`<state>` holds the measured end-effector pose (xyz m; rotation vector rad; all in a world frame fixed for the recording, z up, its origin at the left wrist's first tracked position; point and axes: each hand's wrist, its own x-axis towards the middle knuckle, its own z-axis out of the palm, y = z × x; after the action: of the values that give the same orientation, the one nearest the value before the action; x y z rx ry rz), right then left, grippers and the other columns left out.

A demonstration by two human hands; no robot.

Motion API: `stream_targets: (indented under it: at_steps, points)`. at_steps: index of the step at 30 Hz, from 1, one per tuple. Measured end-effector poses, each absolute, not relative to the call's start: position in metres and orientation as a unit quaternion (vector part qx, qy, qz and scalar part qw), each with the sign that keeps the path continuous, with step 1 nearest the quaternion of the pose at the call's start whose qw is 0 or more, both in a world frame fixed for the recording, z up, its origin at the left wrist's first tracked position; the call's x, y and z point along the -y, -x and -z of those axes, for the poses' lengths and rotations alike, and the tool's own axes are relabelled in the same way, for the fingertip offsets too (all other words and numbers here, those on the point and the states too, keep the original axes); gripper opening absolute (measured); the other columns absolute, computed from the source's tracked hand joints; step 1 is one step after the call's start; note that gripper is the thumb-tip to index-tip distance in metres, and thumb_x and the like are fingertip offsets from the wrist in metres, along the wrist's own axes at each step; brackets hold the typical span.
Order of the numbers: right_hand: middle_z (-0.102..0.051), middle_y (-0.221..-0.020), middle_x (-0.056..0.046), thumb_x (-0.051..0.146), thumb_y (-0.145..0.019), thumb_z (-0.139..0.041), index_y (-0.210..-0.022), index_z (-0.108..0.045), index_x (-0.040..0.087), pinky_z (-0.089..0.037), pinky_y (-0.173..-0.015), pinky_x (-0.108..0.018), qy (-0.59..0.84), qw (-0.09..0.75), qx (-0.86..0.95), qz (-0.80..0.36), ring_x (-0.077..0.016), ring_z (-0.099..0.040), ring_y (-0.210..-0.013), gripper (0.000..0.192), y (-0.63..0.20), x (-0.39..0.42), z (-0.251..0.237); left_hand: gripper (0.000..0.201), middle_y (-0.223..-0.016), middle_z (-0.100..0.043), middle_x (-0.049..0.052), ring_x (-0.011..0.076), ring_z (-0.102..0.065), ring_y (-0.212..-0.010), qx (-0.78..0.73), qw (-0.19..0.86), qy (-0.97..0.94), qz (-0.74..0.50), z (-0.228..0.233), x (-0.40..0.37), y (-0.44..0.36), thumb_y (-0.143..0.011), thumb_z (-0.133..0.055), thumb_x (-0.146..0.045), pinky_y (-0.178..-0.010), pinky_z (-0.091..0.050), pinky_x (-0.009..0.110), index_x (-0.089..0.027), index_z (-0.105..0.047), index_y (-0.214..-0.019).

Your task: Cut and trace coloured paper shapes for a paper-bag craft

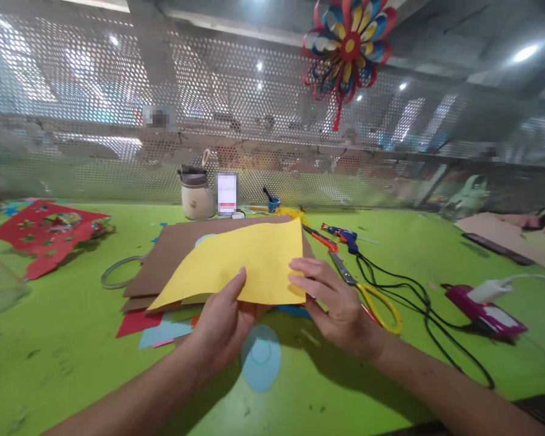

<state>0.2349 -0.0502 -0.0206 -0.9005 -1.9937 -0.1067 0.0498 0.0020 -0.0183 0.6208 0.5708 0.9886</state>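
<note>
A sheet of yellow paper (249, 254) is held up a little above the table, its surface slightly curved. My left hand (224, 321) grips its near edge, thumb on top and the other fingers hidden underneath. At the right edge, my right hand (331, 303) has fingertips on the sheet's face and the thumb lower down, near the corner. Behind and below the sheet lie brown sheets (157, 257), with red paper (136, 323) and light blue paper (168, 332) poking out. A pale blue oval paper piece (261, 363) rests on the table between my forearms.
Yellow-handled scissors (381, 309), a blue glue gun (345, 236) and its black cord lie to the right, with a magenta power strip (485, 312) beyond. Red cut paper (49, 233) is at left. A jar-shaped cup (197, 195) and a phone (227, 192) stand at the back.
</note>
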Motion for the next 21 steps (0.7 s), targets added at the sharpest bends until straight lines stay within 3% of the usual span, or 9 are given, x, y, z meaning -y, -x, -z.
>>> stream_targets:
  at_steps: [3, 5, 8, 11, 14, 16, 21]
  points:
    - [-0.054, -0.124, -0.014, 0.002, -0.084, -0.051, -0.124, -0.054, 0.017, -0.042, -0.100, -0.047, 0.443, 0.440, 0.777, 0.076, -0.0259, -0.049, -0.118, 0.043, -0.256, 0.056, 0.028, 0.041, -0.133, -0.056, 0.010, 0.0279, -0.055, -0.118, -0.291, 0.768, -0.290, -0.491, 0.019, -0.005, -0.046, -0.088, -0.055, -0.026, -0.094, -0.052, 0.043, -0.018, -0.053, -0.128]
    - [-0.061, -0.109, -0.013, 0.010, -0.087, -0.050, -0.119, -0.058, 0.016, -0.046, -0.094, -0.046, 0.521, 0.389, 0.756, 0.080, -0.0248, -0.056, -0.105, 0.033, -0.282, 0.062, 0.036, 0.041, -0.132, -0.056, 0.011, 0.0285, -0.055, -0.118, -0.290, 0.760, -0.295, -0.501, 0.017, -0.008, -0.042, -0.088, -0.056, -0.025, -0.094, -0.052, 0.044, -0.018, -0.053, -0.128]
    - [-0.063, -0.096, -0.014, 0.026, -0.090, -0.048, -0.103, -0.067, 0.014, -0.049, -0.081, -0.047, 0.685, 0.199, 0.700, 0.033, -0.0287, -0.059, -0.092, 0.026, -0.326, 0.074, 0.048, 0.042, -0.129, -0.059, 0.011, 0.0287, -0.057, -0.116, -0.280, 0.765, -0.295, -0.499, 0.012, -0.012, -0.038, -0.088, -0.056, -0.025, -0.094, -0.051, 0.045, -0.018, -0.051, -0.129]
    - [-0.063, -0.097, -0.016, 0.043, -0.087, -0.049, -0.113, -0.065, 0.013, -0.048, -0.079, -0.047, 0.756, 0.059, 0.652, -0.015, -0.0326, -0.059, -0.093, 0.043, -0.357, 0.086, 0.055, 0.042, -0.122, -0.064, 0.010, 0.0275, -0.060, -0.112, -0.286, 0.772, -0.283, -0.492, 0.007, -0.013, -0.036, -0.086, -0.056, -0.023, -0.095, -0.051, 0.043, -0.018, -0.052, -0.128]
    - [-0.060, -0.110, -0.016, 0.045, -0.085, -0.048, -0.126, -0.056, 0.017, -0.045, -0.082, -0.042, 0.769, 0.023, 0.637, -0.050, -0.0319, -0.058, -0.100, 0.051, -0.363, 0.091, 0.053, 0.042, -0.119, -0.066, 0.011, 0.0294, -0.062, -0.107, -0.303, 0.770, -0.290, -0.482, 0.005, -0.012, -0.033, -0.084, -0.058, -0.021, -0.091, -0.053, 0.046, -0.017, -0.054, -0.126]
    - [-0.060, -0.110, -0.014, 0.041, -0.083, -0.050, -0.131, -0.052, 0.021, -0.045, -0.076, -0.037, 0.776, 0.012, 0.627, -0.071, -0.0305, -0.059, -0.098, 0.052, -0.358, 0.089, 0.048, 0.040, -0.119, -0.065, 0.011, 0.0309, -0.063, -0.105, -0.311, 0.769, -0.301, -0.471, 0.004, -0.013, -0.031, -0.083, -0.058, -0.019, -0.087, -0.055, 0.048, -0.016, -0.056, -0.123]
    - [-0.061, -0.080, -0.004, 0.023, -0.071, -0.059, -0.139, -0.040, 0.025, -0.032, -0.052, -0.026, 0.809, 0.027, 0.572, -0.132, -0.0204, -0.057, -0.066, 0.071, -0.349, 0.076, 0.041, 0.030, -0.115, -0.068, 0.010, 0.0274, -0.064, -0.105, -0.308, 0.758, -0.309, -0.484, 0.002, -0.019, -0.024, -0.082, -0.057, -0.014, -0.084, -0.057, 0.038, -0.016, -0.062, -0.112]
